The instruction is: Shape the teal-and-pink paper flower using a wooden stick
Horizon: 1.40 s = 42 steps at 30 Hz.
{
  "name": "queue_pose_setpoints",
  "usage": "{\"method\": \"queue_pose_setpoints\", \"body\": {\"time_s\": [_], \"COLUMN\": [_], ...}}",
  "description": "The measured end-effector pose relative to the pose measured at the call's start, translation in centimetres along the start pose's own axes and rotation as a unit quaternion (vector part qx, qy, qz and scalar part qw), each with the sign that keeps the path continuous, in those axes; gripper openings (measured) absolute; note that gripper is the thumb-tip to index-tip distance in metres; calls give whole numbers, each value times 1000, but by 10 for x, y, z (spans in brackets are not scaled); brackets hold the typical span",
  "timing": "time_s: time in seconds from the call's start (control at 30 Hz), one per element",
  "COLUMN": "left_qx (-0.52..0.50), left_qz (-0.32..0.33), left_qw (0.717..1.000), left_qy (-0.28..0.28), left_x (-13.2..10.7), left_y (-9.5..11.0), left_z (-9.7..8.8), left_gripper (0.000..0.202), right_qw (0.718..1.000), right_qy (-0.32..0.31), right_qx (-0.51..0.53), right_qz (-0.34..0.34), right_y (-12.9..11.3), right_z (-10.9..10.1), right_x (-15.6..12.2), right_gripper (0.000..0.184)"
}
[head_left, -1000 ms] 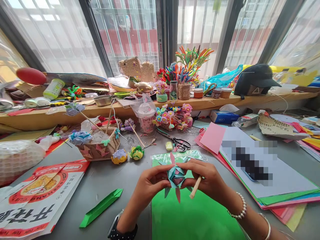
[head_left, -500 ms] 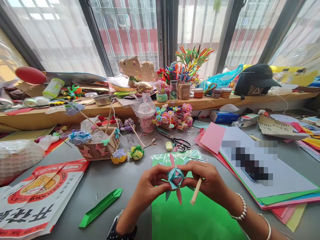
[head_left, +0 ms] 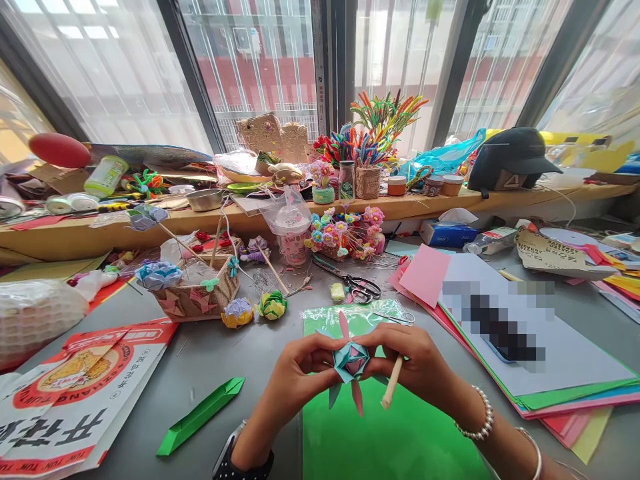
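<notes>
Between both hands I hold a folded paper flower point(head_left: 351, 361), light blue with pink, its pointed petals sticking out above and below. My left hand point(head_left: 306, 365) pinches its left side between thumb and fingers. On the right side, my right hand point(head_left: 411, 353) grips the flower with thumb and index finger. A pale wooden stick point(head_left: 393, 383) is tucked in the right hand too, its end pointing down toward me. Beneath the hands lies a green sheet point(head_left: 390, 440) in clear plastic. A folded green paper strip point(head_left: 201, 417) rests at the left.
Scissors point(head_left: 364, 289) lie beyond the hands. A cardboard box point(head_left: 200, 301) with paper flowers stands at back left. Coloured paper point(head_left: 530, 333) is stacked at right, and a printed food bag point(head_left: 75, 393) lies at left. A crowded wooden ledge point(head_left: 250, 217) runs below the windows.
The paper flower has turned slightly between my fingers, and its lower pink petal now reaches a little further down. Both hands keep nearly the same place.
</notes>
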<state>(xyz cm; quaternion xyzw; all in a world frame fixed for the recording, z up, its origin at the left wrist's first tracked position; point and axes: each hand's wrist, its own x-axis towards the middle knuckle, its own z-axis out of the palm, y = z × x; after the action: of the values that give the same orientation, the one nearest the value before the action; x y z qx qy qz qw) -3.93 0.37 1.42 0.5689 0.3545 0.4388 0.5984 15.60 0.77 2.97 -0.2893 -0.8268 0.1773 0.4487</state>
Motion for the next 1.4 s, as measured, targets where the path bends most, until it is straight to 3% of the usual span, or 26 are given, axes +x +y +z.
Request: {"method": "queue_pose_setpoints", "body": {"time_s": [0.33,0.5,0.67,0.77,0.87,1.03,1.4], "left_qx": [-109,-144,-160,-140,-107,-45,-50], "left_qz": [-1,22,32,27,31,37,61], "left_qw": [993,989,985,989,994,997,990], "left_qy": [-42,-29,-50,-32,13,49,113], "left_x": [4,4,4,7,9,8,2], "left_y": [-1,-1,-1,-3,-6,-10,-4], "left_z": [2,2,5,5,7,10,27], "left_gripper": [33,23,18,21,25,30,84], "right_qw": [1000,999,999,999,994,984,962], "right_qy": [-4,4,-5,-7,31,59,95], "right_qx": [11,26,-3,-47,-101,-147,-216], "right_qz": [-1,-29,-32,-25,-24,-86,-138], "right_y": [1,-1,0,5,8,5,6], "right_z": [-3,0,0,0,2,7,12], "right_x": [0,0,-1,-2,-4,-6,-11], "right_gripper": [29,29,29,28,28,23,18]}}
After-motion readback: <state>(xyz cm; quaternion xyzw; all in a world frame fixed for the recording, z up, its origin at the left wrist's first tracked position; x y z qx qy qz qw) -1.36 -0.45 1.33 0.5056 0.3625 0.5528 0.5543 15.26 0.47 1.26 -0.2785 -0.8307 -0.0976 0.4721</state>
